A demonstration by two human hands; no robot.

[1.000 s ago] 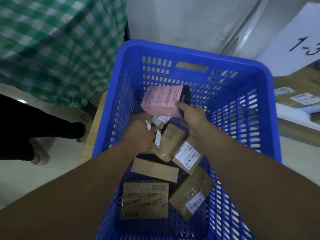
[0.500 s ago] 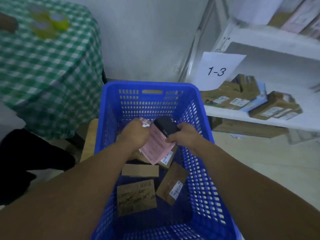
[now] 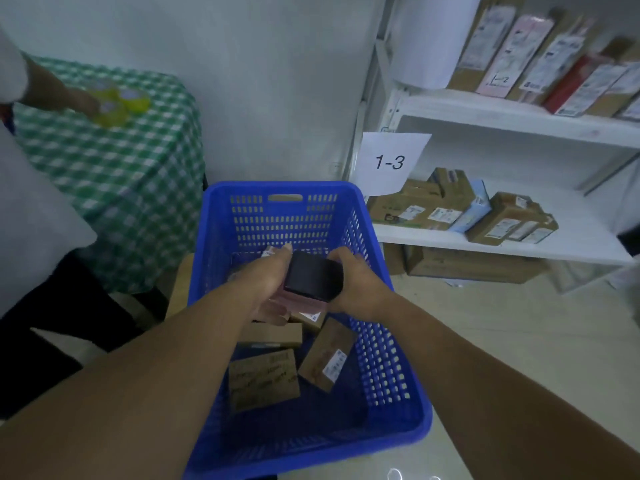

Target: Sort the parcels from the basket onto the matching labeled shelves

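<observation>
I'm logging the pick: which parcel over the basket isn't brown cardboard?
The pink parcel with the black end, gripped by the left hand and right hand; the loose parcels below it in the blue basket are all brown.

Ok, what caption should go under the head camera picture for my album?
Left hand and right hand hold a pink-and-black parcel over the blue basket, beside the 1-3 shelf.

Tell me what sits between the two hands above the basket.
Head view: the pink parcel, its black end facing the camera, fills the gap. The left hand and right hand grip it from either side over the blue basket.
</observation>
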